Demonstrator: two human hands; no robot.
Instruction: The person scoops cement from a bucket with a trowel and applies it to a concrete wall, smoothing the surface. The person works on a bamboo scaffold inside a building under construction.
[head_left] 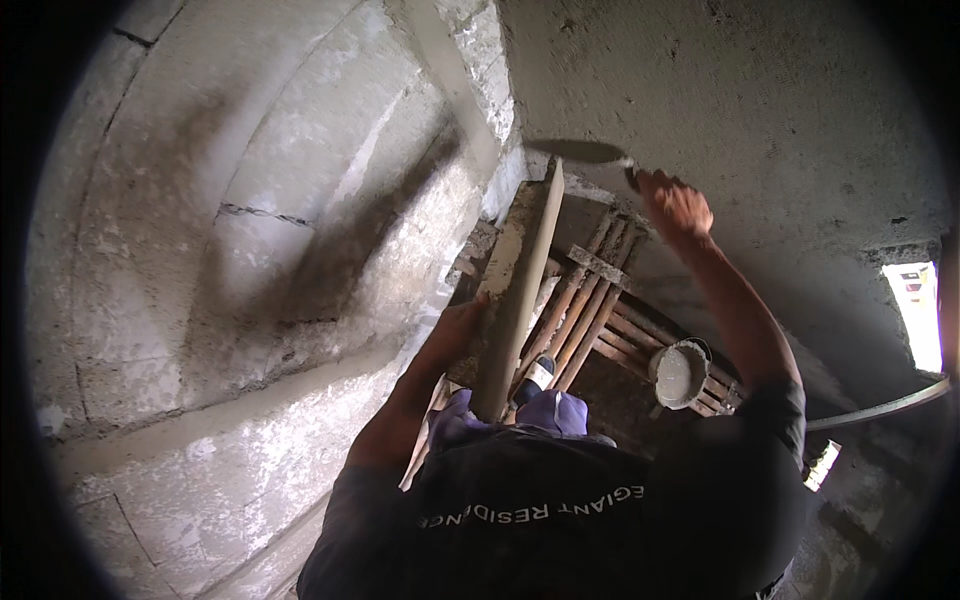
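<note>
My right hand is raised against the grey plastered wall, its fingers wrapped round a trowel handle. The trowel's long dark blade reaches left toward the wall corner, just above the tip of a long board. That long, mortar-coated grey board stands tilted in front of my chest, from near the corner down to my shirt. My left hand grips its left edge; some fingers are hidden behind it.
Below, several wooden poles form a platform with gaps. A bucket of pale mix stands on the poles at right. Rough block wall rises at left. A bright opening and a curved bar are at far right.
</note>
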